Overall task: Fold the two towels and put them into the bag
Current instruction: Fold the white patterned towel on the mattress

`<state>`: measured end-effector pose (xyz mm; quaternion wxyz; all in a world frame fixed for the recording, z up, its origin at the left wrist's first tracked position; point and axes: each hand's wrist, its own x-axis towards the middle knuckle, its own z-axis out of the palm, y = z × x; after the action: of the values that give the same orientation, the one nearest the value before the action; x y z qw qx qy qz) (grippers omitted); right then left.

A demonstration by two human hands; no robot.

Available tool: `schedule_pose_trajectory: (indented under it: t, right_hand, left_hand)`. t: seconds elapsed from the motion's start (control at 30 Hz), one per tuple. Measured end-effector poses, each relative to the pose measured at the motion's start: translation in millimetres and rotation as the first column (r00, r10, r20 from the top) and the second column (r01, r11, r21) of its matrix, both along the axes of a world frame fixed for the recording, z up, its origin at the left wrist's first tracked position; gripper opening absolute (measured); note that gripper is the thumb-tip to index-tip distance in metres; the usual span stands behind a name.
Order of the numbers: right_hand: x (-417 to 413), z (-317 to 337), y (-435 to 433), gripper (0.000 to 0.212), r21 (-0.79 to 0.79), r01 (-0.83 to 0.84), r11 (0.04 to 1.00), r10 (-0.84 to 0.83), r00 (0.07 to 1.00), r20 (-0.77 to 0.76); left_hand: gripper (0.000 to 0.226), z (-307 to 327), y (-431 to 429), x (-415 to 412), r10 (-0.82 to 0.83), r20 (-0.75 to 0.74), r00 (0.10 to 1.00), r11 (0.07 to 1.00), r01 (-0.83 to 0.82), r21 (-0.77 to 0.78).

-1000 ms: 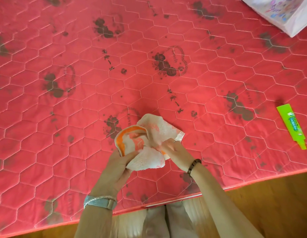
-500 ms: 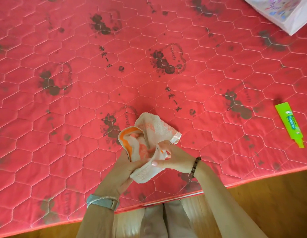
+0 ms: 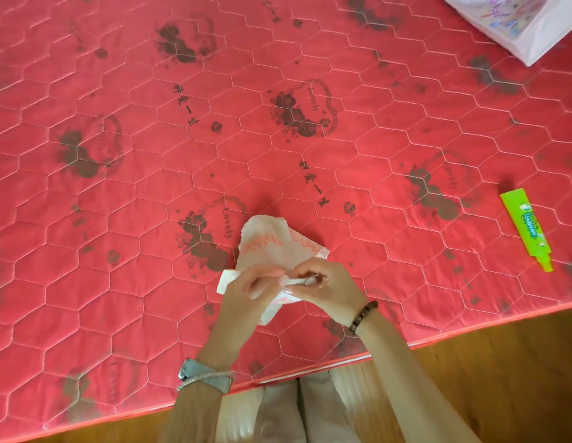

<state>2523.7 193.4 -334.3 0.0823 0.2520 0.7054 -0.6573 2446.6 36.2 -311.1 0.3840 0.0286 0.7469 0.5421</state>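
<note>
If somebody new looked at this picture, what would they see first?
The big red quilted mattress with dark flower prints fills nearly the whole view. Near its front edge, the left hand and right hand both grip a pale towel with pink-orange patterns. A bright green tube lies at the right, and a white bag pokes in at the top right corner.
</note>
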Motion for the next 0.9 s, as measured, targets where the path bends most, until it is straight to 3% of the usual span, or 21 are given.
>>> schedule_pose_trajectory:
  t: [0.27, 0.47, 0.63, 0.73, 0.9]
  right_hand:
    - [16, -6, 11, 0.019, -0.011, 0.175, 0.984, -0.176, 0.984, -0.034]
    - [27, -14, 15, 0.015, -0.002, 0.164, 0.987, -0.164, 0.986, -0.042]
    - [42, -42, 12, 0.006, 0.295, 0.013, 0.955, -0.050, 0.992, 0.116]
    - [58, -67, 11, 0.009, 0.322, -0.032, 0.946, -0.042, 0.974, 0.221]
    - [82, -101, 13, 0.012, 0.281, 0.050, 0.958, -0.129, 0.954, 0.271]
  left_hand:
    - [0.010, -13, 9, 2, -0.078, -0.070, 0.995, 0.995, 0.082, 0.062]
    - [0.019, -29, 14, 6, -0.124, -0.112, 0.986, 0.991, 0.128, 0.026]
    - [0.031, -73, 12, 11, -0.194, -0.191, 0.962, 0.977, 0.174, -0.120]
    - [0.036, -104, 15, 19, -0.249, -0.232, 0.940, 0.959, 0.207, -0.192]
    - [0.046, -151, 38, 26, -0.350, -0.376, 0.858, 0.927, 0.262, -0.268]
